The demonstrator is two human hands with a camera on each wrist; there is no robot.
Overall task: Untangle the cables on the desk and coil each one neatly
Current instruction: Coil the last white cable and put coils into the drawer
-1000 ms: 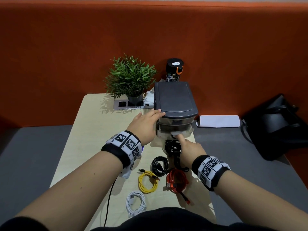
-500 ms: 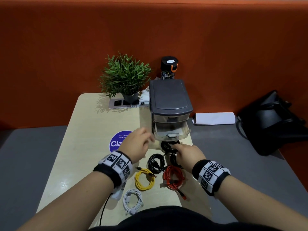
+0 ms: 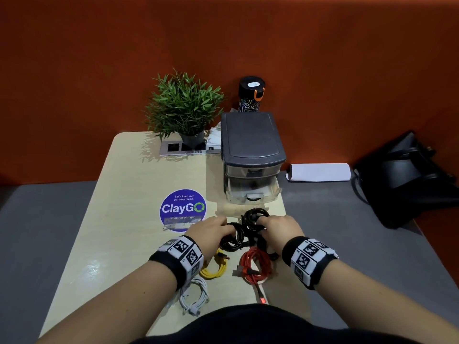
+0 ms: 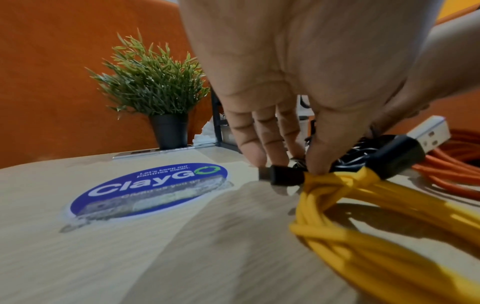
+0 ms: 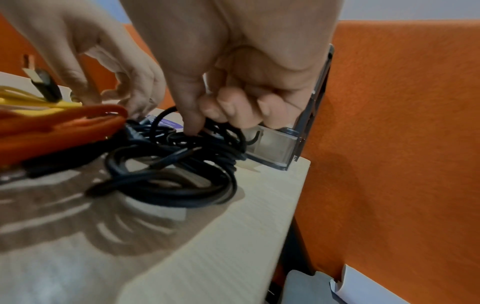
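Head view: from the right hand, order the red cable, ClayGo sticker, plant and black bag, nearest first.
From the right hand:
1. Red cable, just below it.
2. ClayGo sticker, to its left.
3. Plant and black bag, back left and far right: too close to call.

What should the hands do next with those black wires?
Probably lift the black cables toward the open bottom drawer. Both the left hand and right hand already grip them, right in front of it, with the other cables lying coiled.
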